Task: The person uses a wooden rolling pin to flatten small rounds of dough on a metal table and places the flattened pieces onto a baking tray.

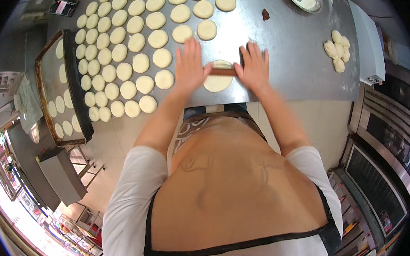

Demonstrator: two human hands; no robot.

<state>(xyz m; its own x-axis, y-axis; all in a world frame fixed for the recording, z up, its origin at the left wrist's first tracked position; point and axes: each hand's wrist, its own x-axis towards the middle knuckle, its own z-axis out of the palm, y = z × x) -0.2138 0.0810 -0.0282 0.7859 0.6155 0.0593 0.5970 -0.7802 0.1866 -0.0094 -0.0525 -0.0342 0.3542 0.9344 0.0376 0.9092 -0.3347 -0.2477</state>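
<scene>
Both hands, left hand (190,65) and right hand (254,66), lay flat and open on a wooden rolling pin (222,71) over a soft, easily stretched dough round (218,81) near the steel table (295,60) edge; rows of dough discs (128,52) waited left; the pin, stiff and light, looked best pressed at its ends.

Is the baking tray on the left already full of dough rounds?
No. The baking tray holds dough rounds only along its edges and lower part, and its middle is bare metal.
</scene>
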